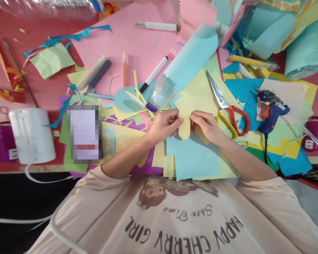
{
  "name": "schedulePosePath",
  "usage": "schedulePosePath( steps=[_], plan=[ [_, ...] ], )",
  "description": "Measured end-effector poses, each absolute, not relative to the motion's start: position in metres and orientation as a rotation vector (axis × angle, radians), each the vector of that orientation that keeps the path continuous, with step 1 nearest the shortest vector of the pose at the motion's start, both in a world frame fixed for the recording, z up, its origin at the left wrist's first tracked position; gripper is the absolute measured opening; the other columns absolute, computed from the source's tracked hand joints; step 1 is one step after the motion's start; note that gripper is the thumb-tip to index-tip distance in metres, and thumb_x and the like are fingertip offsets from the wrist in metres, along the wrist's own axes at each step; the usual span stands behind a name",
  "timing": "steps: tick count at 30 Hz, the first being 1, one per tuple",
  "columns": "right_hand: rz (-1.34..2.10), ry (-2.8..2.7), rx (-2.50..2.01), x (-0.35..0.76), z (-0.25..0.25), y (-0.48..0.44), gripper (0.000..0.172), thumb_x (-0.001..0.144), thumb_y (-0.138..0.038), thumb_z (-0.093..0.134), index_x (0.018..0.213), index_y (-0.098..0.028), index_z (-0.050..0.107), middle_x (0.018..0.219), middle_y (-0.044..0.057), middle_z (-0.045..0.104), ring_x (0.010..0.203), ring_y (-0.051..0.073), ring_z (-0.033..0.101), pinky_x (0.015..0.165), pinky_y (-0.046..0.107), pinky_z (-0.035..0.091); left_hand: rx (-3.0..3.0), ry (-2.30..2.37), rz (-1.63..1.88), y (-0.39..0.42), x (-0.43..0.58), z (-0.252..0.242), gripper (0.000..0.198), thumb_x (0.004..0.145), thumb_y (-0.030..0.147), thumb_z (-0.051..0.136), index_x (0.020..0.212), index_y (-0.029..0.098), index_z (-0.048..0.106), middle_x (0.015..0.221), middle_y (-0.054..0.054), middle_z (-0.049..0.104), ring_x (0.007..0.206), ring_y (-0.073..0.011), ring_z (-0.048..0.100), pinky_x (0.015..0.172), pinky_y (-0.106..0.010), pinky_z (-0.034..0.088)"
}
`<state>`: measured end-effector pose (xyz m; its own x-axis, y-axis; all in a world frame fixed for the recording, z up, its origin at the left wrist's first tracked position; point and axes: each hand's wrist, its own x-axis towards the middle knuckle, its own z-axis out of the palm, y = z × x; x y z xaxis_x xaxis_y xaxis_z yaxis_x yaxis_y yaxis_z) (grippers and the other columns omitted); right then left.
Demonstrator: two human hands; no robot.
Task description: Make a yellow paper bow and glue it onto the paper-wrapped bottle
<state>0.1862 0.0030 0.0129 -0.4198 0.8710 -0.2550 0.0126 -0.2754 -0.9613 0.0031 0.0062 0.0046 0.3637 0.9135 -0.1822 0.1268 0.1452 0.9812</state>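
Note:
Between my two hands is a small pale yellow paper piece (184,129) with a rounded lower end. My left hand (165,122) pinches its left edge, and my right hand (204,123) pinches the right edge. Just beyond my left hand lies a clear plastic bottle (164,92) with a purple cap, its body wrapped in light blue paper. Scissors (229,109) with red and yellow handles rest open to the right of my right hand. Light blue paper (196,158) lies below my hands.
A blue glue gun (270,116) with a black cord sits at the right. At the left are a phone (86,134) with a blurred screen and a white power adapter box (33,135). Several markers, including a black-capped one (155,73), and paper scraps cover the table.

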Motion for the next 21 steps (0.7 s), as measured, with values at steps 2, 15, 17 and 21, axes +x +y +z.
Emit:
schedulePosePath(
  steps=[2, 15, 17, 21],
  plan=[
    [1.781, -1.313, -1.120, 0.1858, 0.0129, 0.0032, 0.038, 0.087, -0.050, 0.061, 0.067, -0.019, 0.054, 0.060, -0.001, 0.054, 0.057, 0.012, 0.050, 0.057, 0.030, 0.041, 1.304, 1.074, 0.771, 0.0064, 0.0029, 0.0034, 0.029, 0.084, 0.026, 0.057, 0.061, 0.021, 0.040, 0.040, 0.008, 0.042, 0.034, -0.0078, 0.049, 0.035, -0.020, 0.035],
    [1.840, -1.293, -1.203, 0.1864, 0.0159, 0.0041, 0.039, 0.081, -0.051, 0.069, 0.065, -0.018, 0.054, 0.056, -0.003, 0.053, 0.053, 0.010, 0.049, 0.054, 0.027, 0.040, 1.308, 1.098, 0.742, 0.0059, 0.0024, 0.0049, 0.026, 0.083, 0.026, 0.055, 0.061, 0.020, 0.041, 0.041, 0.007, 0.044, 0.035, -0.0070, 0.050, 0.037, -0.018, 0.035],
    [1.845, -1.300, -1.199, 0.1869, 0.0159, 0.0045, 0.039, 0.081, -0.050, 0.069, 0.065, -0.018, 0.055, 0.056, -0.002, 0.054, 0.054, 0.010, 0.050, 0.055, 0.027, 0.041, 1.311, 1.087, 0.748, 0.0061, 0.0027, 0.0047, 0.026, 0.082, 0.026, 0.055, 0.061, 0.020, 0.041, 0.042, 0.007, 0.043, 0.035, -0.0070, 0.050, 0.036, -0.018, 0.035],
    [1.847, -1.306, -1.194, 0.1868, 0.0155, 0.0046, 0.038, 0.081, -0.047, 0.070, 0.063, -0.018, 0.053, 0.055, -0.003, 0.052, 0.054, 0.010, 0.050, 0.055, 0.027, 0.040, 1.313, 1.066, 0.739, 0.0064, 0.0032, 0.0042, 0.027, 0.082, 0.027, 0.055, 0.061, 0.020, 0.040, 0.046, 0.007, 0.042, 0.036, -0.0071, 0.052, 0.036, -0.018, 0.037]
  ],
)
